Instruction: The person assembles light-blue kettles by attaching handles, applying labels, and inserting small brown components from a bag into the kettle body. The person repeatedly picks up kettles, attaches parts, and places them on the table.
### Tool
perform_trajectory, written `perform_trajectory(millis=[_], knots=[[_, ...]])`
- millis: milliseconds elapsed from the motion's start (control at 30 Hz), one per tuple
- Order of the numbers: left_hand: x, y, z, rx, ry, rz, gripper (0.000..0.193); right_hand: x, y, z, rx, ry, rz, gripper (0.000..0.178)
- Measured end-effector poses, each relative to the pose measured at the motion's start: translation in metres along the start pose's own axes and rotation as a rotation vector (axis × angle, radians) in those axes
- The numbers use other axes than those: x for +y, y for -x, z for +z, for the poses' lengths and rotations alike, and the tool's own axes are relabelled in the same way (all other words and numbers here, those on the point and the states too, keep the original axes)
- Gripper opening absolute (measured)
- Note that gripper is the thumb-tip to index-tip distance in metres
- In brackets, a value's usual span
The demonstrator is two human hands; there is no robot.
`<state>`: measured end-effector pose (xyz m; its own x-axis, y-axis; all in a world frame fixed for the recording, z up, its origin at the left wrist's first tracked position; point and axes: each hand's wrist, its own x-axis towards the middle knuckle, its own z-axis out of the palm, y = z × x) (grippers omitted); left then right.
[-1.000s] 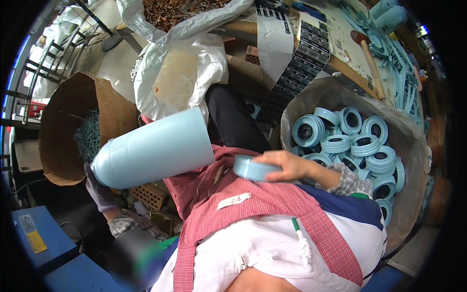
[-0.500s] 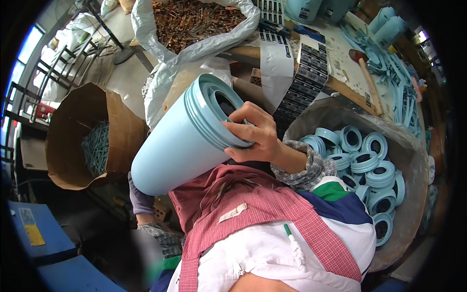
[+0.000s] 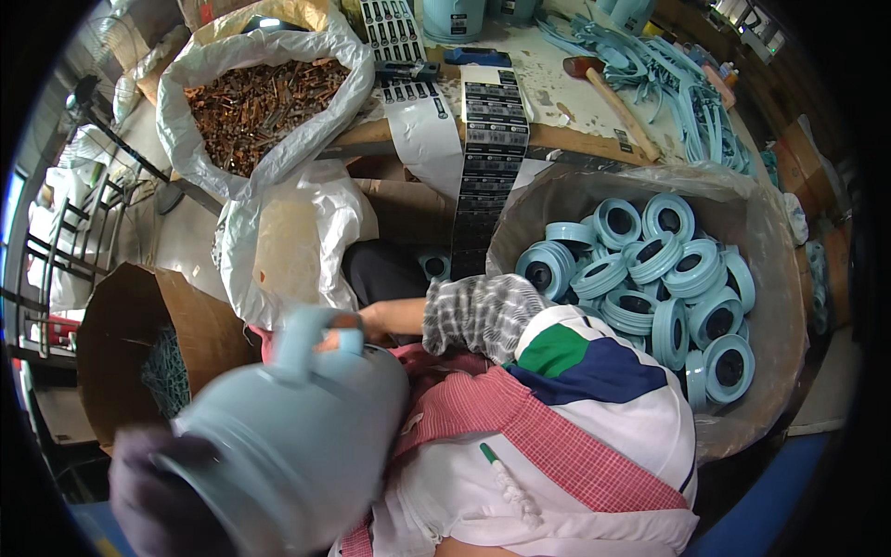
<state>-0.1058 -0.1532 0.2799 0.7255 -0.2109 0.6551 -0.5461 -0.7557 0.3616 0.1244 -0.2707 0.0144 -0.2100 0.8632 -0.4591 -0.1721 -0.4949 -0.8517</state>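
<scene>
A light-blue plastic jug (image 3: 297, 436) with a looped handle (image 3: 295, 343) lies tilted across my lap at the lower left, smeared by motion. Its wider end, with ridges round it, points toward the lower left. There my left hand (image 3: 167, 487), in a dark purple-grey glove, grips the rim; its fingers are blurred. My bare right hand (image 3: 371, 323) reaches to the handle at the upper side, its fingers closed round it and partly hidden behind the loop.
To the right stands a lined bin (image 3: 756, 371) of light-blue rings with dark centres. A white sack (image 3: 357, 79) of brown scraps is at the upper left, above a cardboard drum (image 3: 209, 316) with blue strands. The workbench (image 3: 548, 102) carries a mallet (image 3: 617, 102), label sheets (image 3: 492, 139) and blue trimmings (image 3: 687, 102).
A light-blue body was held higher, my right hand on its ridged rim. Now the handle shows and the ridged end points lower left. My left hand has come to the rim; the view has shifted.
</scene>
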Motion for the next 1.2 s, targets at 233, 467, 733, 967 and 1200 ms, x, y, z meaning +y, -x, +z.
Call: perform_trajectory(millis=[233, 467, 733, 967, 1200], knots=[[-0.088, 0.012, 0.033, 0.590, -0.458, -0.603, 0.020, -0.081, 0.102, -0.247, 1.343, 1.370, -0.642, 0.022], [-0.219, 0.063, 0.079, 0.437, 0.170, -1.090, 0.022, -0.072, 0.118, -0.322, 1.404, 1.338, -0.403, 0.023], [-0.213, 0.089, 0.077, 0.256, -0.212, -1.121, 0.045, -0.086, 0.141, -0.246, 1.456, 1.660, -0.591, 0.007], [-0.164, 0.111, 0.093, 0.447, 0.439, -0.938, 0.089, -0.087, 0.036, -0.049, 0.499, 0.463, -0.587, 0.008], [-0.164, 0.131, 0.098, 0.378, 0.253, -0.927, 0.061, -0.053, -0.040, 0.017, 0.327, 0.214, -0.663, 0.009]])
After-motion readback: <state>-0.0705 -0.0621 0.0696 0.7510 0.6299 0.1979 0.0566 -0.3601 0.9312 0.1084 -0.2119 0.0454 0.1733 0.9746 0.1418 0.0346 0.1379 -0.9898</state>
